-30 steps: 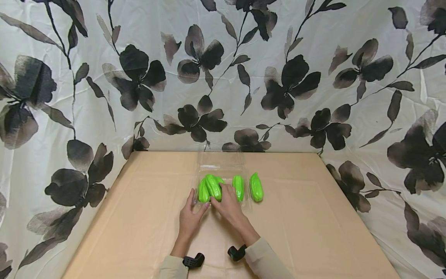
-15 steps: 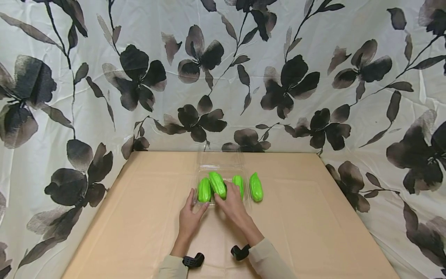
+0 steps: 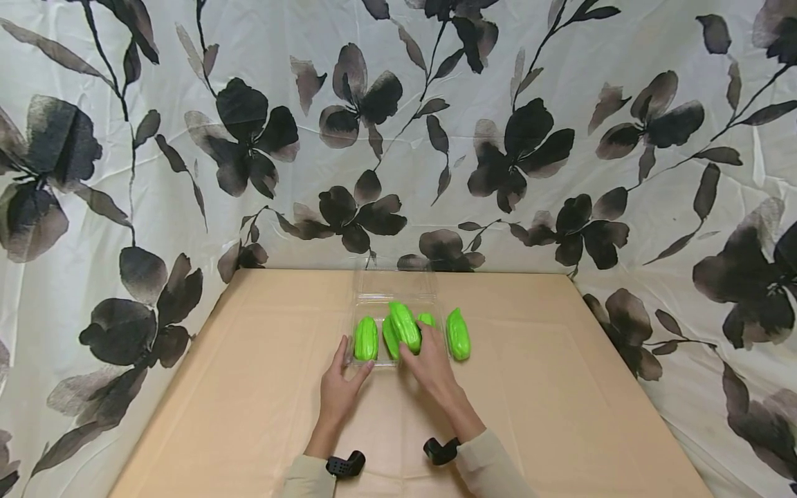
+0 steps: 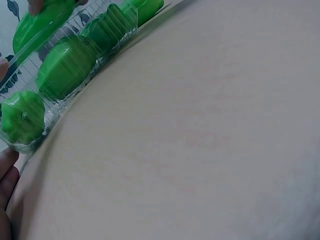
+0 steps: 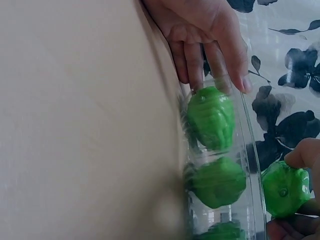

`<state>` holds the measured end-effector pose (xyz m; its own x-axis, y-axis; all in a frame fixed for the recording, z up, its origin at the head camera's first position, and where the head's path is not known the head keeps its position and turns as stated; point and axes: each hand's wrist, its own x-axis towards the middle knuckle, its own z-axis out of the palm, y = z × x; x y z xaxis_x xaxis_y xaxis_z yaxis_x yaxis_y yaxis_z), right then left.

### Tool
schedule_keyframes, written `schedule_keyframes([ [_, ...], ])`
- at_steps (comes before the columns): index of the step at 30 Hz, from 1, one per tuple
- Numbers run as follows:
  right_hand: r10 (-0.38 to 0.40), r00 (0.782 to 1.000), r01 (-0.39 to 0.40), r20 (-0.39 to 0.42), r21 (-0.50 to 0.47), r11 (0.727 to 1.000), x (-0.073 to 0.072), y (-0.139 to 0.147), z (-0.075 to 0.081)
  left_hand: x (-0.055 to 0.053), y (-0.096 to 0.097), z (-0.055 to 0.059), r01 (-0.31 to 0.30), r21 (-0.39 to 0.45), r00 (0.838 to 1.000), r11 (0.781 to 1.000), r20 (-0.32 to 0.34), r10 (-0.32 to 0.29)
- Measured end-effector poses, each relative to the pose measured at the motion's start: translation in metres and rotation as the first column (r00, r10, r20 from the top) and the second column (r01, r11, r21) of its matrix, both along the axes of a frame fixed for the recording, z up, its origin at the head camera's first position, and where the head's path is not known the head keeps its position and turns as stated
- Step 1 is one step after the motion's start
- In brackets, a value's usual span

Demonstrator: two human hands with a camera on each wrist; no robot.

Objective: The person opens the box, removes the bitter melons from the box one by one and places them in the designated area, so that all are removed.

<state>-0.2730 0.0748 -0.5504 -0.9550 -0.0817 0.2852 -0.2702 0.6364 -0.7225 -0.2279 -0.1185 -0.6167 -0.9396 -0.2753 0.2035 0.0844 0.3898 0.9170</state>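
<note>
The right grip [image 3: 432,366] pinches a vegetable [image 3: 405,328], now farther right over the box [image 3: 366,304], exposing the middle one [image 3: 389,339]; the left grip [image 3: 339,387], fingers extended, touches the box.

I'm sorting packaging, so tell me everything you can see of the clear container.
The clear container looks like thin, see-through plastic, with ribbed walls and a clear lid opened away from the person. It sits upright on the tan table, three green vegetables side by side in its base. The left hand touches its left end.
</note>
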Motion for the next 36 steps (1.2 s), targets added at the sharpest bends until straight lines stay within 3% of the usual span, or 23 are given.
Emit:
schedule_keyframes([
  [18, -0.097, 0.995, 0.098, 0.022, -0.077, 0.992, 0.001, 0.036, 0.008, -0.001, 0.001, 0.000, 0.001, -0.006, 1.000, 1.000, 0.013, 0.000],
  [36, -0.217, 0.975, 0.220, 0.049, -0.072, 0.973, -0.005, 0.076, 0.008, -0.001, 0.000, -0.001, 0.007, 0.000, 1.000, 1.000, 0.026, -0.007],
])
